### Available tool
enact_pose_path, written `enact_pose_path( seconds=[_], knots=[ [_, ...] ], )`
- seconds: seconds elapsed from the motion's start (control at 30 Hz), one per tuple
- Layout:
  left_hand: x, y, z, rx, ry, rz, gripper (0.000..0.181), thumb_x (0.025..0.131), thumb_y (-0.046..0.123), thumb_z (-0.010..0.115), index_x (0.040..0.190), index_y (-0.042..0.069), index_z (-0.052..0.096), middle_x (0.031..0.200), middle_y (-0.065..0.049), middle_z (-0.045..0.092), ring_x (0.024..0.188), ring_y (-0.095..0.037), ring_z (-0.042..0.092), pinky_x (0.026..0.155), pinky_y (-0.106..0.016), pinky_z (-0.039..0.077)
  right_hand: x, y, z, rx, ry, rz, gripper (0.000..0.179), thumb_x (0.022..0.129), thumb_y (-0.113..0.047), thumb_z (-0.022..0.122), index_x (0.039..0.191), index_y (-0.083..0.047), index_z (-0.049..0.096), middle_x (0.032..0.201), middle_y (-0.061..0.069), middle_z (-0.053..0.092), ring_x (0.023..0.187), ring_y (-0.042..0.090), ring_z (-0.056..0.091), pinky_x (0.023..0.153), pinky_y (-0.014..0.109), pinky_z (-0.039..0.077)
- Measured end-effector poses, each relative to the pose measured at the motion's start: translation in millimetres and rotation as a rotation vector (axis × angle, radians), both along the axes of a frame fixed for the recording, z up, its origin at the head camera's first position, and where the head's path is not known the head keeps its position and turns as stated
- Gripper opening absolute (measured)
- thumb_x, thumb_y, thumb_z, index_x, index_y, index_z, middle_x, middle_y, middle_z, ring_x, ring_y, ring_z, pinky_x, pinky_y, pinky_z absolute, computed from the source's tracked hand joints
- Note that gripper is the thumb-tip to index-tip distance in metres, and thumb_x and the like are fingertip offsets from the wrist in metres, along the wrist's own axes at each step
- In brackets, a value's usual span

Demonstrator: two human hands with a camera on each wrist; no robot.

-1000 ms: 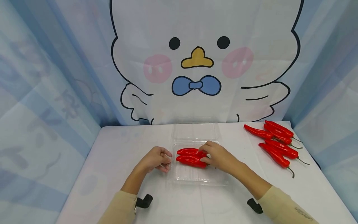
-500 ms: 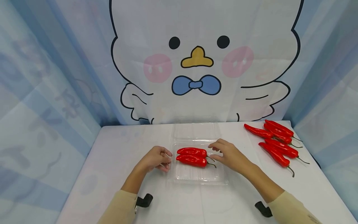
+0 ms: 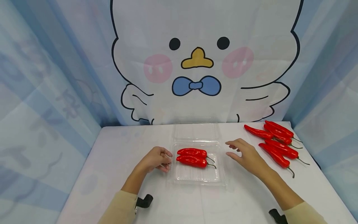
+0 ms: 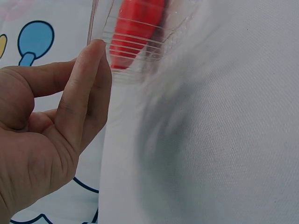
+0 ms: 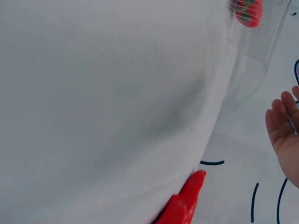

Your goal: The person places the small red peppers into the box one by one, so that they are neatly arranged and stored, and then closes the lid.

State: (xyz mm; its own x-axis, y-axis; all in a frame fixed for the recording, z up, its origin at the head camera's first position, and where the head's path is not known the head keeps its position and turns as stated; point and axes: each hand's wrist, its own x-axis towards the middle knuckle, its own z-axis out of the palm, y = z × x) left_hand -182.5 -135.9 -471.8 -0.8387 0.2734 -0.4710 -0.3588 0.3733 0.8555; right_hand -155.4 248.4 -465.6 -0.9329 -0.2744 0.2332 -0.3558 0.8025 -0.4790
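A clear plastic clamshell box [image 3: 193, 177] lies opened on the white table. Two red chili peppers [image 3: 191, 161] rest side by side in it, their stems pointing right. At its left rim my left hand [image 3: 156, 159] pinches the edge with thumb and fingertips; in the left wrist view those fingertips [image 4: 96, 49] meet the clear wall. My right hand [image 3: 246, 157] hovers between the box and a loose group of chili peppers [image 3: 279, 151], thumb and fingers spread with nothing held. The right wrist view catches only part of that hand, at its right edge.
Several red chili peppers in the group lie near the table's back right corner, some overlapping. The box's lid [image 3: 195, 132] is folded back toward the curtain [image 3: 198, 105], which rises behind the table's far edge. Black wrist mounts [image 3: 144, 201] sit by the sleeves.
My right hand has let go of the chili peppers in the box and moved right, past the box's right side. My left hand stays at the left rim.
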Motion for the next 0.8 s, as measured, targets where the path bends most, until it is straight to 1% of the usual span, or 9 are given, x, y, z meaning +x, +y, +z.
enact_pose_path(
  seconds=[0.23, 0.37, 0.6, 0.67, 0.8],
  knots=[
    [-2.1, -0.9, 0.6, -0.004, -0.014, 0.005, 0.023, 0.096, 0.003, 0.07, 0.116, -0.004, 0.064, 0.081, -0.014, 0.071, 0.062, -0.019, 0.068, 0.061, -0.032, 0.064, 5.8, 26.2, -0.4, 0.056, 0.044, -0.06, 0.055, 0.084, -0.02, 0.087, 0.133, -0.011, 0.064, 0.125, 0.014, 0.069, 0.109, 0.035, 0.069, 0.086, 0.052, 0.063],
    [-2.7, -1.0, -0.3, -0.009, -0.015, 0.006, 0.022, 0.096, 0.004, 0.07, 0.117, -0.003, 0.064, 0.081, -0.013, 0.07, 0.063, -0.019, 0.068, 0.061, -0.032, 0.064, 8.5, 38.9, -1.7, 0.073, 0.048, -0.079, 0.059, 0.082, -0.019, 0.088, 0.135, -0.008, 0.063, 0.127, 0.017, 0.067, 0.116, 0.038, 0.065, 0.089, 0.056, 0.061],
    [-2.2, -1.6, -1.8, -0.016, -0.019, 0.013, 0.023, 0.096, 0.004, 0.071, 0.117, -0.003, 0.064, 0.082, -0.013, 0.071, 0.063, -0.019, 0.068, 0.061, -0.031, 0.064, 11.6, 60.0, -4.8, 0.099, 0.064, -0.11, 0.063, 0.08, -0.016, 0.089, 0.135, -0.004, 0.061, 0.13, 0.023, 0.064, 0.121, 0.043, 0.059, 0.09, 0.063, 0.057],
    [-2.1, -1.6, -1.6, -0.015, -0.018, 0.01, 0.023, 0.096, 0.004, 0.07, 0.117, -0.003, 0.064, 0.082, -0.013, 0.071, 0.063, -0.019, 0.068, 0.061, -0.031, 0.064, 14.0, 66.0, -4.7, 0.105, 0.06, -0.122, 0.066, 0.079, -0.017, 0.09, 0.136, -0.004, 0.06, 0.132, 0.024, 0.062, 0.122, 0.045, 0.057, 0.089, 0.066, 0.056],
    [-2.6, -1.0, -0.5, -0.015, -0.017, 0.004, 0.023, 0.096, 0.004, 0.07, 0.117, -0.003, 0.064, 0.082, -0.014, 0.07, 0.063, -0.019, 0.068, 0.061, -0.031, 0.064, 18.8, 79.1, -3.2, 0.114, 0.009, -0.15, 0.072, 0.079, -0.018, 0.09, 0.141, -0.002, 0.056, 0.136, 0.027, 0.058, 0.125, 0.049, 0.052, 0.091, 0.071, 0.052]
  ],
)
